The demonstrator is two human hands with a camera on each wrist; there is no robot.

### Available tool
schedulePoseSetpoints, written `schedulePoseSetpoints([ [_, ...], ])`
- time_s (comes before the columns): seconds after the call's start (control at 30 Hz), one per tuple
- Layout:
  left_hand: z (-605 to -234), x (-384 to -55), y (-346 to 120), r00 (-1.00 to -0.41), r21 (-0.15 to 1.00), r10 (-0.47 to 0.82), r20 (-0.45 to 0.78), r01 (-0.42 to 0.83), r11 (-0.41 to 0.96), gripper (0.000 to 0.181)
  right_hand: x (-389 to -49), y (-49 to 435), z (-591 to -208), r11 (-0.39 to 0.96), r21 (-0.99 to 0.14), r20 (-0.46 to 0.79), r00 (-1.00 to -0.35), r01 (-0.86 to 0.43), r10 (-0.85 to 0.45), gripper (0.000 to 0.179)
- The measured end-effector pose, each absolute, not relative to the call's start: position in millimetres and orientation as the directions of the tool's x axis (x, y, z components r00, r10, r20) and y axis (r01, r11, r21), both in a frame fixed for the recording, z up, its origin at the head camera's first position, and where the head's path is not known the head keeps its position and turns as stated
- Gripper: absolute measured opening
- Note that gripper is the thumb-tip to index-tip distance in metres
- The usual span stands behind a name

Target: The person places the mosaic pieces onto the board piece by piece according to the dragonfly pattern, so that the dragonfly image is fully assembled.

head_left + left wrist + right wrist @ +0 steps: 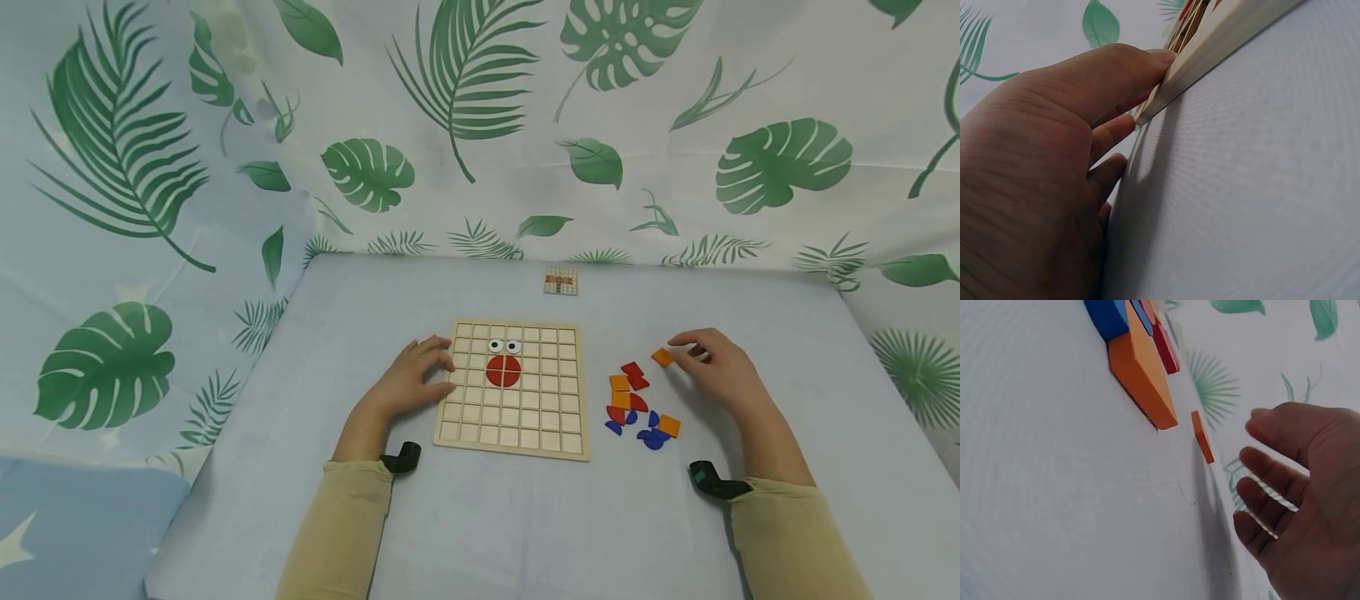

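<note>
One left hand [408, 377], fingers loosely spread, rests its thumb against the left edge of a wooden board [487, 414]; to the right, the right hand [712, 367] grasps nothing, fingers relaxed just beside an orange square [662, 357], a gap showing in the wrist view; two eye tiles [496, 346] and a red circle [495, 364] sit in the board's far half; red, orange and blue pieces [621, 400] lie right of it; a small card [561, 283] rests beyond, far on the table [465, 525].
</note>
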State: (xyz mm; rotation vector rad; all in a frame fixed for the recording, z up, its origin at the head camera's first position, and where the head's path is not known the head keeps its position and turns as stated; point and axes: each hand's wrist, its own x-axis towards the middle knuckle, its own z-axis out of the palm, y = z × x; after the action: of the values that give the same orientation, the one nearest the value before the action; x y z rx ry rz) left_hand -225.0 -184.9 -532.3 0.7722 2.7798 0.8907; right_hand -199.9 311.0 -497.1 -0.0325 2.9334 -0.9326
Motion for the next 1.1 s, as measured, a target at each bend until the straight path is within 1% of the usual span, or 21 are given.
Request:
schedulePoseSetpoints([
  [0.2,-531,-225,-185,-0.86,0.576,0.508,0.04,0.435,0.692,0.025,-201,320,-509,0.822,-0.569,-0.08,-0.997,0.028,-0.022,0.045],
  [0.47,-533,-226,-185,-0.86,0.57,0.509,0.045,0.441,0.693,0.025,-201,322,-520,0.819,-0.574,-0.052,-0.997,-0.014,-0.054,0.047],
  [0.77,-534,-226,-186,-0.859,0.569,0.51,0.037,0.437,0.696,0.025,-204,317,-525,0.849,-0.529,-0.035,-0.998,-0.019,-0.044,0.049],
  [1.1,-535,-226,-186,-0.857,0.582,0.513,0.051,0.443,0.682,0.024,-204,311,-528,0.867,-0.497,-0.016,-0.999,-0.023,-0.036,0.041],
])
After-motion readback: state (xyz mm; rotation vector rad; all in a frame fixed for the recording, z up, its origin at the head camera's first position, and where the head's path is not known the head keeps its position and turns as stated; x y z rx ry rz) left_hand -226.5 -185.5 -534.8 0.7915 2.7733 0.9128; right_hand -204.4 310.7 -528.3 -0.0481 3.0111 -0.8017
